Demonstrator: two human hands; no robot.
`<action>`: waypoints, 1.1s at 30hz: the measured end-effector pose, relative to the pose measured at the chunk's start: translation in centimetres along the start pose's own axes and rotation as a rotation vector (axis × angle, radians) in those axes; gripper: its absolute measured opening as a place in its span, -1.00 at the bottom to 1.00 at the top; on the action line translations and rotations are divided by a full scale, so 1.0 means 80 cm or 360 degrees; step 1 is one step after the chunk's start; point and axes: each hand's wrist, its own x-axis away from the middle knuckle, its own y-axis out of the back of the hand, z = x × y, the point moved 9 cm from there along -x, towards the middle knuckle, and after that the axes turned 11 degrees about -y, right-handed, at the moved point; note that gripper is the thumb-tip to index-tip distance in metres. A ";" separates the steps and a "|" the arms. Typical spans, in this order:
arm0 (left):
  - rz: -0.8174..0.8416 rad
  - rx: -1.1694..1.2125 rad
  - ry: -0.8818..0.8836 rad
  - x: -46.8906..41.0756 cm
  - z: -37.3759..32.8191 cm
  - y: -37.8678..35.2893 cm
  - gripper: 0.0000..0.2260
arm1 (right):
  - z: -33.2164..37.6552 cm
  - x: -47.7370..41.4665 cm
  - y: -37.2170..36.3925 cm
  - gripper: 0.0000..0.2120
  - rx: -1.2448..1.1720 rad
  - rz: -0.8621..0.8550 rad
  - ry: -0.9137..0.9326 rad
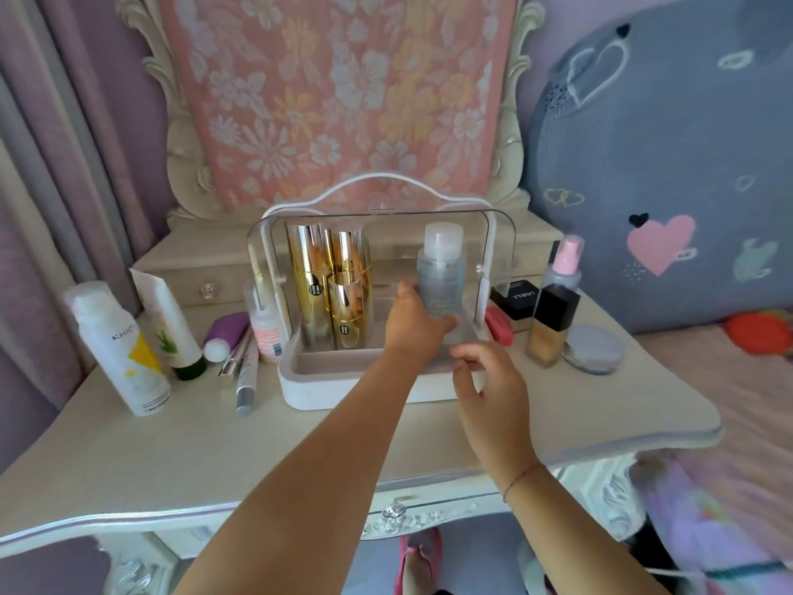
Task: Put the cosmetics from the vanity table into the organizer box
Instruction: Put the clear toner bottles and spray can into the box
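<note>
- two bare forearms reached in from the bottom edge over the vanity table (214, 457), a smooth cream top with a curved, silver-trimmed front edge.
- right hand (489, 388) hovered by the front right corner of the organizer box (343, 392), fingers loosely curled, holding nothing.
- left hand (414, 326) gripped the clear bottle (442, 272) round its lower half, fingers wrapped across the front.
- clear bottle: a tall see-through cylinder with pale liquid and a frosted round cap, upright inside the right part of the box. the hand hid whether its base touched the floor.
- the box had a white matte base with rounded corners, thin white uprights, an arched handle and a raised clear lid. shiny gold bottles (317, 285) stood at its left.
- left of the box: a white spray can (116, 350), a purple tube (227, 332) and slim pencils (246, 380).
- right of the box: a square glass foundation bottle (551, 324) and a round lilac compact (594, 347).
- a broad stretch of cream tabletop ran between the box and the front edge.
</note>
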 end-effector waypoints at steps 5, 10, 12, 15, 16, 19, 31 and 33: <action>0.0148 0.0043 0.0097 -0.012 0.018 -0.017 -0.47 | -0.009 -0.002 -0.001 -0.75 -0.0098 0.0056 -0.0093; 0.0258 -0.0008 0.0161 -0.015 0.026 -0.025 -0.37 | -0.012 -0.002 -0.003 -0.73 -0.0161 0.0099 -0.0133; 0.0278 -0.0010 0.0148 -0.016 0.026 -0.026 -0.32 | -0.012 -0.001 -0.003 -0.73 -0.0168 0.0105 -0.0139; 0.0272 0.0004 0.0112 -0.017 0.025 -0.026 -0.32 | -0.013 -0.001 -0.002 -0.72 -0.0180 0.0109 -0.0155; 0.0263 -0.0004 0.0097 -0.017 0.024 -0.026 -0.33 | -0.014 0.000 -0.002 -0.72 -0.0180 0.0111 -0.0160; 0.0226 -0.0024 0.0081 -0.020 0.023 -0.025 -0.35 | -0.014 0.000 -0.002 -0.72 -0.0184 0.0111 -0.0168; 0.0177 -0.0194 0.0091 -0.031 0.028 -0.024 -0.27 | -0.015 0.000 -0.002 -0.73 -0.0189 0.0100 -0.0174; 0.0200 -0.0182 0.0135 -0.029 0.032 -0.025 -0.29 | -0.015 0.000 -0.002 -0.72 -0.0191 0.0104 -0.0176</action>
